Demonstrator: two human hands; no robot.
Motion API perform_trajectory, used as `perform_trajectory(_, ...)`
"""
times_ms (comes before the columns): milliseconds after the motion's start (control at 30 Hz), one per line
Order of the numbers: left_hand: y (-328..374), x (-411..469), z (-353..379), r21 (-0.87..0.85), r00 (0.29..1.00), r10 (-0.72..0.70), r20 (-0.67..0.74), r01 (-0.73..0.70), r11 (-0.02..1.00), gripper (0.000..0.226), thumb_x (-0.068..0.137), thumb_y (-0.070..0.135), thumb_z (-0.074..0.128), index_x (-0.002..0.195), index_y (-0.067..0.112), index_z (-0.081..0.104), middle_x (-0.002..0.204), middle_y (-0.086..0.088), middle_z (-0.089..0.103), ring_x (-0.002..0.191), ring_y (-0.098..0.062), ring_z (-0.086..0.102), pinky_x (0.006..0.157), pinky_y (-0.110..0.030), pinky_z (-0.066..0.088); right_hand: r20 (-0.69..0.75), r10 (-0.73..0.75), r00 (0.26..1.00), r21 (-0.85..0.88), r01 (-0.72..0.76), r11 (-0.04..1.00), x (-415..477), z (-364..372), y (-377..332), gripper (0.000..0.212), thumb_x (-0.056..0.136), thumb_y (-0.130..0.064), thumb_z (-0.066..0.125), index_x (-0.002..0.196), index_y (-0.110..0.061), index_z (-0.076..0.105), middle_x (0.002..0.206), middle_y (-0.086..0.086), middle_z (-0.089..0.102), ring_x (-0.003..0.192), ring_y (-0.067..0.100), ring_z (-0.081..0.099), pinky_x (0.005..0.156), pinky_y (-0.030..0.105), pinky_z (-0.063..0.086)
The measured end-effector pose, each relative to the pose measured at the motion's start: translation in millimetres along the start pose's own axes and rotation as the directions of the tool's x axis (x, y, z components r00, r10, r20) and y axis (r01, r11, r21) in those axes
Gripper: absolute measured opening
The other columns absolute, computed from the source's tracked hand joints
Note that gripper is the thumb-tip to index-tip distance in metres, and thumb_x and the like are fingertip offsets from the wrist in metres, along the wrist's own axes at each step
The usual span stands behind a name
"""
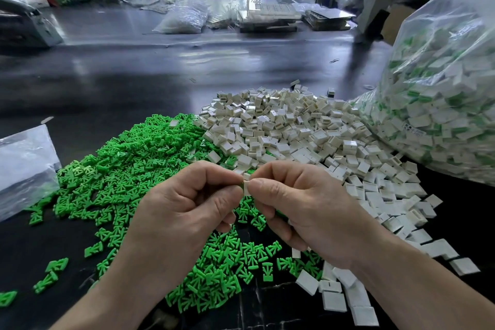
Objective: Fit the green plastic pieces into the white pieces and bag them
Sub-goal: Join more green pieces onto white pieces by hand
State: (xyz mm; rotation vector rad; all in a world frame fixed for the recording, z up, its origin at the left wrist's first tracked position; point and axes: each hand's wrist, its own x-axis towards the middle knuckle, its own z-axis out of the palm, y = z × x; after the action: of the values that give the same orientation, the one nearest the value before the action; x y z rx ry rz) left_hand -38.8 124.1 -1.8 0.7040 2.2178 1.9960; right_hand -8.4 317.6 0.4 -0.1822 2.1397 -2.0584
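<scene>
White plastic sits at the centre of the work: one small white piece (246, 187) is pinched between the thumb and forefinger tips of the left hand (187, 203) and the right hand (300, 203). The hands are drawn together, clamped on it from either side, with the other fingers curled underneath. A two-sided pinch like this probably lets one hand steady the shell while the other presses an insert home. The fingertips hide whether a green part is inside.

Directly below and to the left of the hands lies the heap of loose green pieces (150, 169), within the left hand's reach. Just beyond the knuckles and trailing down past the right wrist is the heap of loose white pieces (294, 128). The two heaps touch under the hands, so each hand can likely pick up stock with little travel.

Farther right of the right hand stands a big clear bag (442, 104), bulging with white pieces that show green, apparently finished ones. It stands close enough for the right hand to drop pieces in.

Well left of the left hand a flat clear bag (24, 169) lies on the dark table (134, 75).
</scene>
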Motion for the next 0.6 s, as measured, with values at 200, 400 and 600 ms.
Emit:
perform_trajectory(200,6.5,1.1,2.0,-0.177,0.996,-0.084,0.013,0.085,0.980,0.021,0.075,0.028,0.084,0.094,0.021,0.075,0.071,-0.009,0.069,0.059,-0.022,0.066,0.053,-0.027,0.054,0.053,0.003,0.999,0.044,-0.005,0.999,-1.0,-0.5,-3.7,0.026,0.094,-0.032,0.063,0.088,-0.007,0.062,0.067,0.006,0.052,0.043,0.013,0.043,0.036,0.019,0.033)
perform_trajectory(400,8.5,0.9,5.7,-0.651,0.877,-0.178,0.446,0.454,0.609,0.039,0.084,0.025,0.077,0.117,0.009,0.066,0.072,-0.013,0.068,0.056,-0.021,0.069,0.045,-0.026,0.055,0.125,0.030,0.992,0.240,-0.059,0.969,-3.2,3.3,-6.8,0.028,0.091,-0.026,0.063,0.095,0.001,0.061,0.065,0.003,0.054,0.040,0.008,0.044,0.033,0.016,0.031)
perform_trajectory(600,8.4,1.5,8.3,-0.724,0.854,-0.180,0.489,0.512,0.462,0.034,0.078,0.020,0.082,0.108,0.009,0.072,0.075,-0.017,0.072,0.061,-0.024,0.073,0.047,-0.028,0.058,0.161,0.075,0.984,0.307,-0.122,0.944,-4.0,6.0,-9.6,0.041,0.091,-0.028,0.063,0.113,0.007,0.058,0.062,-0.002,0.055,0.040,0.006,0.043,0.032,0.016,0.030)
